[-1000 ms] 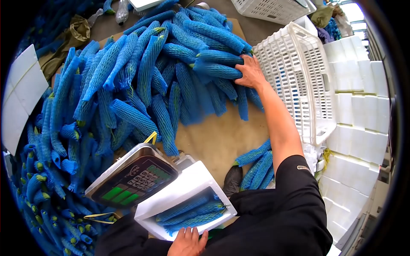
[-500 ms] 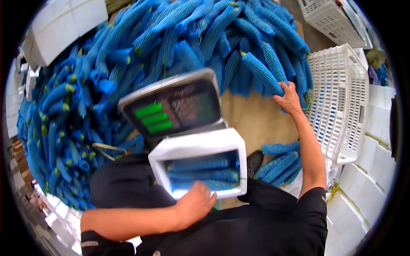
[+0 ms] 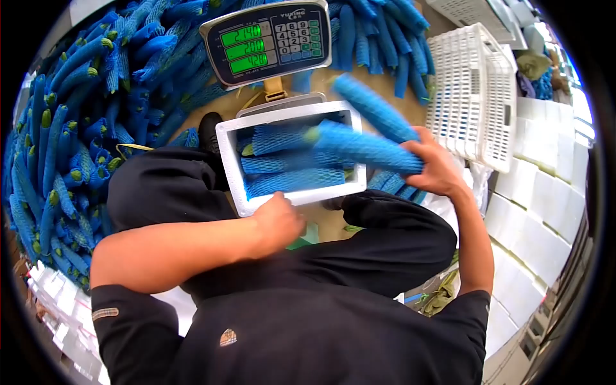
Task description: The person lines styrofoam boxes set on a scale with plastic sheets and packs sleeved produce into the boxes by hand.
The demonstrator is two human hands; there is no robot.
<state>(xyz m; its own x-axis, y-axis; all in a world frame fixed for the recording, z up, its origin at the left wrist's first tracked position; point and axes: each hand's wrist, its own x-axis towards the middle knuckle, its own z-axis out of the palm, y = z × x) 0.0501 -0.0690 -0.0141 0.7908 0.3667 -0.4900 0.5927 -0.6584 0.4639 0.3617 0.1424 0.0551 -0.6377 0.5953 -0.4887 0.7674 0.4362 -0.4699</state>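
My right hand (image 3: 437,163) grips the ends of two blue-netted green vegetables (image 3: 369,149), blurred by motion. One of them reaches over the open white foam box (image 3: 228,138); the other points up past its right corner. Inside the box lie several more netted vegetables (image 3: 295,182). My left hand (image 3: 280,223) is at the near edge of the box, its fingers curled and blurred; whether it grips the rim is unclear. The box rests on a scale, whose display (image 3: 266,45) stands behind it with green lit digits.
A large heap of netted vegetables (image 3: 77,147) spreads over the left and back. On the right stand a white plastic crate (image 3: 471,96) and stacked white foam boxes (image 3: 536,186). A few netted vegetables (image 3: 388,182) lie by my right knee.
My right hand has come back from the heap towards the foam box, carrying two netted vegetables. The view has tilted down, and the scale display now faces me, readable. My left hand stays near the box.
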